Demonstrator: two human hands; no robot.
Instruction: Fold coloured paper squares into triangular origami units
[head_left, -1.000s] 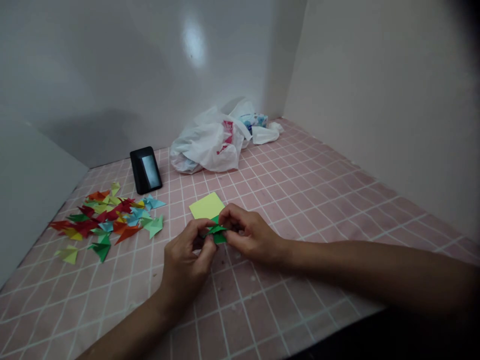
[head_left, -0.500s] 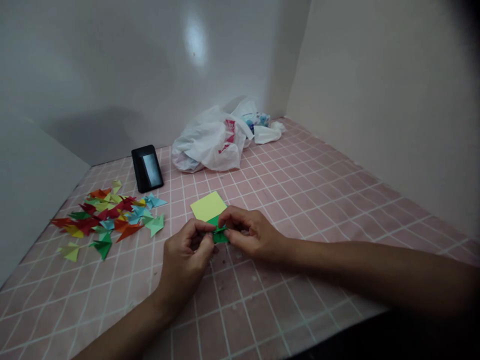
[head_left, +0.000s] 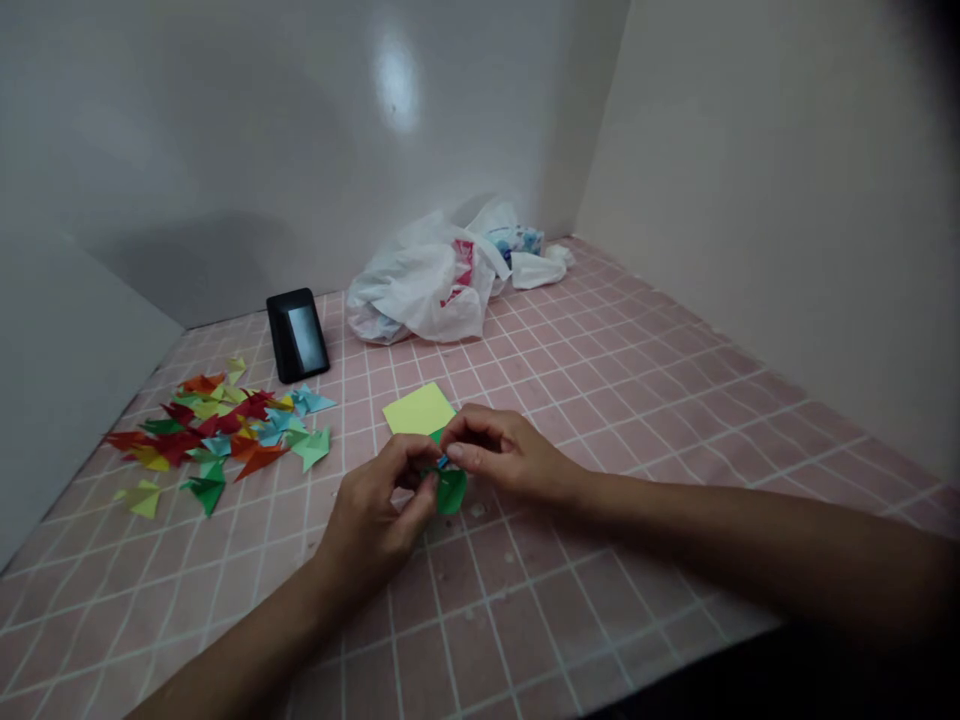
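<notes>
A small piece of green folded paper [head_left: 451, 492] is pinched between my two hands, just in front of a stack of square paper. My left hand [head_left: 384, 505] grips its left side between thumb and index finger. At its upper edge, the thumb and fingertips of my right hand [head_left: 514, 455] close on the same paper. A small bluish bit shows at the fingertips; I cannot make out what it is. The yellow square paper [head_left: 418, 409] lies flat behind my hands, its near edge partly hidden by my fingers.
To the left lies a pile of colourful folded paper pieces [head_left: 202, 440]. A black tablet-like device [head_left: 283, 340] leans against the back wall. A white plastic bag [head_left: 412, 290] and a patterned packet [head_left: 525, 240] sit by the back corner. Pink checked cloth [head_left: 637, 400] covers the surface.
The green paper has turned in my fingers, and a rounded flap now hangs lower toward me. My hands have shifted slightly; the view has moved a little.
</notes>
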